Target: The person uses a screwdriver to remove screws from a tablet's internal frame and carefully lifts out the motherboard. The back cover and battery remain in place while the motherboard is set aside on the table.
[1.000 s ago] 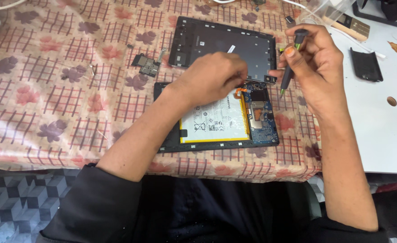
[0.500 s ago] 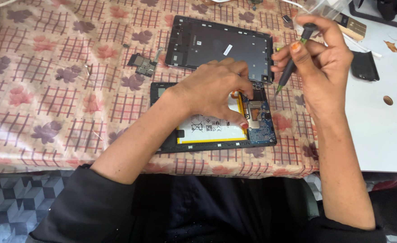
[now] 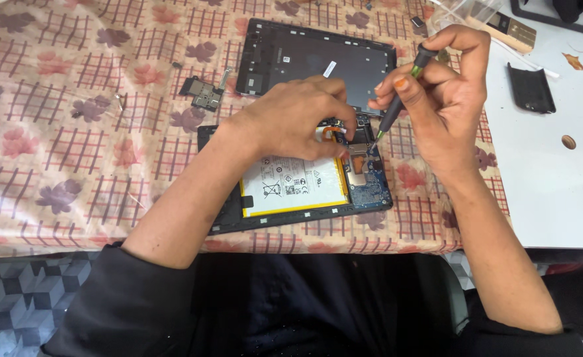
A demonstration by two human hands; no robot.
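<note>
The left hand (image 3: 298, 119) lay curled on the opened tablet (image 3: 304, 192), its grip holding nothing I could see. The right hand (image 3: 443, 106) pinched a small screwdriver (image 3: 397, 99), tip touching the blue circuit board (image 3: 367, 178).

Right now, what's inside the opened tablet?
Inside the opened tablet you can see a white battery and a blue circuit board. The left hand covers the top part, hiding what's there.

Opened tablet (image 3: 304, 192): matt black plastic frame, glossy white battery label, blue circuit board with dull metal shields. Back cover (image 3: 304, 59): matt dark plastic. Screwdriver (image 3: 397, 99): black plastic handle, thin metal tip. Tablecloth (image 3: 73, 132): smooth, faintly glossy printed sheet. Table (image 3: 555, 192): smooth white.
</note>
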